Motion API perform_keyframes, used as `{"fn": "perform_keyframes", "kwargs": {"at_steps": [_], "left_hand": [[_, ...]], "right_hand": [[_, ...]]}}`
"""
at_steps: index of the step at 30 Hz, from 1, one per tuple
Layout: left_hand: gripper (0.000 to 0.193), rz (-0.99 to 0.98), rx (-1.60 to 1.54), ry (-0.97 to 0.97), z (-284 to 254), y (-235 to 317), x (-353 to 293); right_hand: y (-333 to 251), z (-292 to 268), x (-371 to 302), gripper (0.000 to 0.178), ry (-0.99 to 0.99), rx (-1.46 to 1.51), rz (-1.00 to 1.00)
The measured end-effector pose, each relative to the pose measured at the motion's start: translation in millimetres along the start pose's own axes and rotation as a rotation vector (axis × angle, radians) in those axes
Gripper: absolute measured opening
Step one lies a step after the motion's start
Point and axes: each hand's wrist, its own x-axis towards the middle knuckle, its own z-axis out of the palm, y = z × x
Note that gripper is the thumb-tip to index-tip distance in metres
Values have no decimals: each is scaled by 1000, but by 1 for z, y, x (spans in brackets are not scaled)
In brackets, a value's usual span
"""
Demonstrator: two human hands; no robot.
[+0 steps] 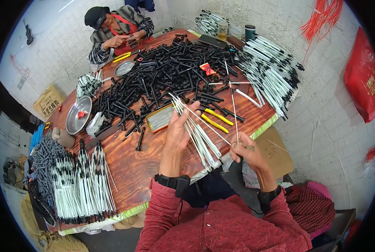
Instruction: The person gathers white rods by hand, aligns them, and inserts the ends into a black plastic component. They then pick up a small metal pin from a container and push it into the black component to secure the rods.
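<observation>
Head view: a bunch of white rods (199, 142) is grasped in the left hand (180, 133), pinned between thumb and fingers, held above the near edge of the tabletop (130, 172); one thin rod (233, 103) is pinched by its lower end in the right hand (246, 153), its far end pointed up across the tabletop; the two hands are kept apart, the right just past the table edge.

Yellow-handled pliers (216, 119) are laid beyond the bunch; an orange-rimmed tray (150, 130) of thin pale pieces is set just beside the left hand; one black part (141, 139) is left lying alone, left of the tray.

The middle is covered by a heap of black parts (162, 80); a red wrapper (207, 69) is seen on it; white bundles with black ends are stacked at right (268, 73) and near left (86, 185); a metal bowl (73, 119) is placed at left, beside a mug (63, 137); a small dark item is held by a co-worker (116, 32) at the far side.
</observation>
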Motion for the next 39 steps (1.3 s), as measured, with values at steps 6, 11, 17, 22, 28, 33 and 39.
{"fn": "perform_keyframes", "kwargs": {"at_steps": [6, 11, 17, 22, 28, 33, 39], "left_hand": [[18, 10, -18, 1, 12, -2, -4], [26, 43, -20, 29, 6, -1, 1], [26, 83, 84, 53, 10, -3, -4], [24, 68, 45, 66, 9, 0, -2], [19, -15, -99, 114, 2, 3, 1], [18, -11, -87, 110, 7, 1, -1], [26, -14, -62, -4, -2, -6, 6]], "right_hand": [[-2, 27, -1, 21, -23, -112, 39], [0, 41, -7, 24, -101, -240, 90], [3, 41, -9, 24, -182, -246, 190], [0, 44, -10, 21, -156, -282, 168], [5, 41, -10, 18, -151, -339, 181], [7, 36, -11, 17, -180, -336, 211], [13, 35, -22, 19, -137, -334, 176]]}}
